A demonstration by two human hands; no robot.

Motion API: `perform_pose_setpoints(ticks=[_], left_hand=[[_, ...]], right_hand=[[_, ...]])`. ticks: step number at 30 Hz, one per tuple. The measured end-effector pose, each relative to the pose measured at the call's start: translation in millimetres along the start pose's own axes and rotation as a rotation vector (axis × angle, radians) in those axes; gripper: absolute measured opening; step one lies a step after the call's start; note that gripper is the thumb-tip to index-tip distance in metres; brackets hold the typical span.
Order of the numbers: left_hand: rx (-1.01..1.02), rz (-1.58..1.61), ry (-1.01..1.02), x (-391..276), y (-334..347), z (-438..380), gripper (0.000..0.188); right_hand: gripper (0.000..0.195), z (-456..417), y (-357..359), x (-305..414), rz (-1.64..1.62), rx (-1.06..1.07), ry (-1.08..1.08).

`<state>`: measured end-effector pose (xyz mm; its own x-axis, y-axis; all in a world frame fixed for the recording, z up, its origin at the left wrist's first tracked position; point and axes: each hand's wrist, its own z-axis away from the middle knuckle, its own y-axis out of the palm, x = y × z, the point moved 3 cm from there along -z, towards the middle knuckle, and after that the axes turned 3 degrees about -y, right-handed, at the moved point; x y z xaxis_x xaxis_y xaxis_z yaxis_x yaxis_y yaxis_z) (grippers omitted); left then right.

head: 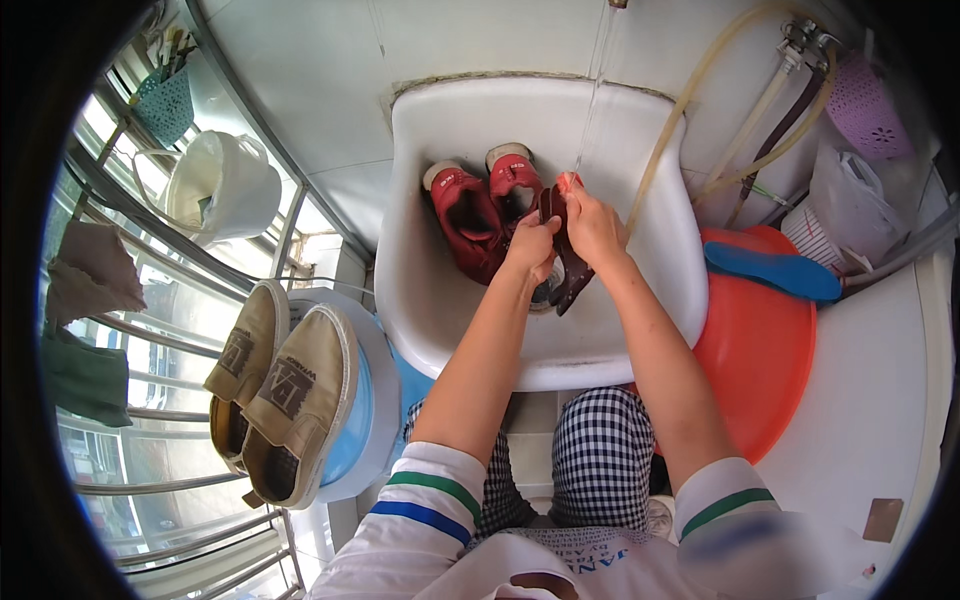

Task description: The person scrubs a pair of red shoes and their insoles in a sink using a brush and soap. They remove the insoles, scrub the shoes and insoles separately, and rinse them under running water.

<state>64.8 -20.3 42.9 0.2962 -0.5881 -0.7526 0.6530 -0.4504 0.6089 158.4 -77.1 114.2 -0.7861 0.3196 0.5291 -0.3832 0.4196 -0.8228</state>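
In the white sink, my left hand (533, 244) holds a dark maroon flat piece (571, 277), perhaps a shoe insole, with the thumb pressed on it. My right hand (591, 223) grips a small red-orange object (568, 182), whose kind I cannot tell, against the upper part of that piece. A thin stream of water (592, 124) runs down onto the right hand's fingers. Left of my hands, two red shoes lie in the sink, a left one (461, 214) and a right one (517, 180). The dark piece hangs partly over the drain (546, 296).
A beige shoe pair (304, 390) rests on a blue and white tub (379, 397) at left. A white bucket (225, 187) hangs by the window rails. On the right, a blue insole (772, 270) lies on an orange basin (757, 360), near a yellowish hose (675, 120).
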Motion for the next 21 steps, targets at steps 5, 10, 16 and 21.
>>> perform_pose_setpoints(ticks=[5,10,16,21], left_hand=[[0.060,0.037,-0.012,-24.8,39.6,9.1,0.015],[0.052,0.065,0.015,-33.2,20.2,12.8,0.018],[0.117,0.150,-0.075,-40.9,33.0,20.6,0.029],[0.002,0.154,0.073,-38.5,19.6,10.7,0.028]], right_hand=[[0.047,-32.1,10.6,-107.2,-0.248,-0.430,-0.136],[0.061,0.2,-38.5,-34.8,-1.010,0.274,0.206],[0.056,-3.2,-42.1,-42.3,-1.048,0.211,0.190],[0.051,-5.2,-50.4,-70.7,-1.122,0.119,0.285]])
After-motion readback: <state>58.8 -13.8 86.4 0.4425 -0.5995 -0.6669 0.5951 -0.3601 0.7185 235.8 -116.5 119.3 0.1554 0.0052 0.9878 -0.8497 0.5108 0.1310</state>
